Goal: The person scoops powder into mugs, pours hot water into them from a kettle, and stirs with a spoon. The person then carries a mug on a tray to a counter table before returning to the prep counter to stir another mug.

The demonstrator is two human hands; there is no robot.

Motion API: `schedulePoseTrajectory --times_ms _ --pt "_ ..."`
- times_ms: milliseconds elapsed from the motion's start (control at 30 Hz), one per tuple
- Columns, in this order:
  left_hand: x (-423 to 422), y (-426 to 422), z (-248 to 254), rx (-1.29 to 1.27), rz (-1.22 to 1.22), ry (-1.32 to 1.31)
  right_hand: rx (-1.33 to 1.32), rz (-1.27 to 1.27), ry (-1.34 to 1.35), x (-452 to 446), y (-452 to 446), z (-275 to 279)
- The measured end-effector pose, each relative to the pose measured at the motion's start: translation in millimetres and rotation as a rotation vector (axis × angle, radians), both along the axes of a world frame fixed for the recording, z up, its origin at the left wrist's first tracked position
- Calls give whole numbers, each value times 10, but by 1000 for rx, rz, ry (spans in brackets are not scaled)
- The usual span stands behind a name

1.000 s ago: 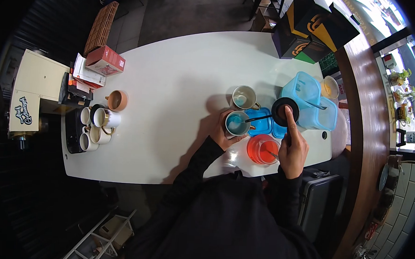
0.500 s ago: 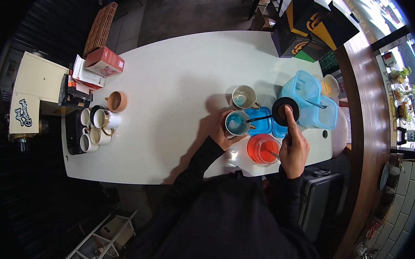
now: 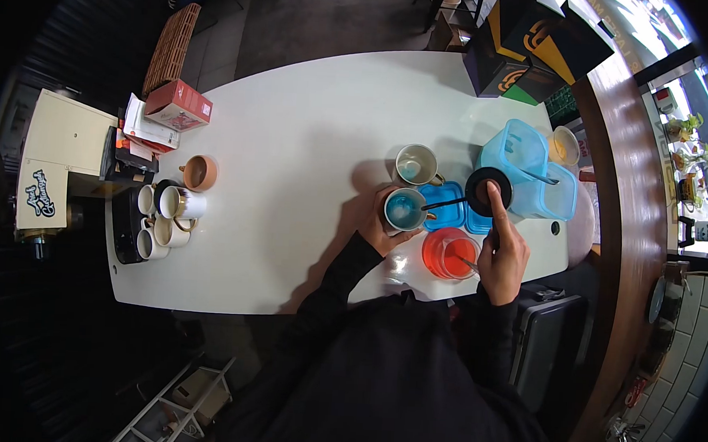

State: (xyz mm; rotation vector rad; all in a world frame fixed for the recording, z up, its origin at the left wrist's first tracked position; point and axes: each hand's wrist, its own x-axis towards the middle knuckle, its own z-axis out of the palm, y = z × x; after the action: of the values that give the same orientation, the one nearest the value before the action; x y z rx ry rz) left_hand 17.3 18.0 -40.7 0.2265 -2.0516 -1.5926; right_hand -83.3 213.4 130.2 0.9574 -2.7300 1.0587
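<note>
- Left hand (image 3: 381, 227): fingers gripping a mug (image 3: 402, 229) with blue contents.
- Right hand (image 3: 502, 259): 1 fingertip on a black disc (image 3: 476, 195); cannot tell whether the others grip.

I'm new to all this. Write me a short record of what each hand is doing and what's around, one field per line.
Left hand: wrapped around a cup, blue inside
Right hand: gripping a black round-topped tool, index finger on top, rod extending to the cup
Above the cup: second cup
Table: white
Table's left side: brown cup, several light-coloured cups
Table's right side: translucent blue containers, red-orange container
</note>
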Motion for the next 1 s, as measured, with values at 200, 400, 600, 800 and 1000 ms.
schedulePoseTrajectory --times_ms 200,400,600,800,1000 --pt "32 -12 27 39 -11 -54 6 29 -10 53 -31 -1" --pt "25 -3 54 87 -33 -66 -47 0 29 6 -39 25" --pt "25 -4 64 -1 4 -59 17 39 0 19 5 -31" --pt "28 -3 51 21 -5 -78 -29 30 30 -19 10 18" --pt "28 2 76 6 -1 -70 28 37 29 18 1 -1"
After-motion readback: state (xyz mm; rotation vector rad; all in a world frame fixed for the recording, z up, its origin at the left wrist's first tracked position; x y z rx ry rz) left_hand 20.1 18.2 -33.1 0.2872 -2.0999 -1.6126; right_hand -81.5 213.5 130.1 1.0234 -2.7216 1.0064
